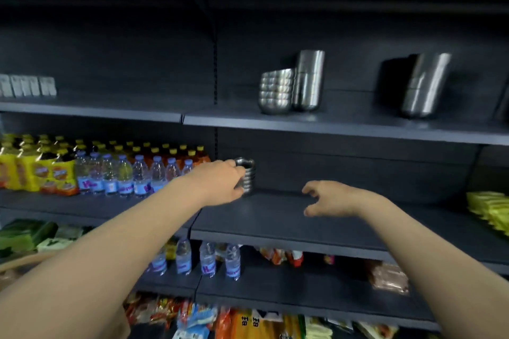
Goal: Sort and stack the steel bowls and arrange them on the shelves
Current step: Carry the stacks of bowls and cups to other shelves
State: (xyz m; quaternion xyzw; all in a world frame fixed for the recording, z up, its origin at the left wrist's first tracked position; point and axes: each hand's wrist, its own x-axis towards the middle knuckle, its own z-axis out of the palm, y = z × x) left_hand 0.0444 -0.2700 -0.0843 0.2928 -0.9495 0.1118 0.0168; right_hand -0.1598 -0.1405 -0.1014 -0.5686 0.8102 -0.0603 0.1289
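The left hand (220,181) grips a stack of small steel bowls (248,175) from the side, thumb low and fingers curled round the rim. The stack stands on the middle shelf (275,217), towards its left end and near the back. The main risk, as I judge it, is the stack shearing: nested steel slides easily, and a grip on only the upper bowls could leave the lower ones behind or tip them onto the shelf (a noisy spill, likely rolling off the front edge). The right hand (330,198) hovers over the shelf with fingers spread and loosely bent, holding nothing, well apart from the stack, so it gives no support underneath.

Just left of the stack stand water bottles (124,176), close enough for the wrist to knock them. On the upper shelf (330,125) are a stack of larger steel bowls (275,92) touching steel tumblers (308,80), and a further steel stack (424,85) well to the right. Yellow packets (490,209) lie at the middle shelf's right end.
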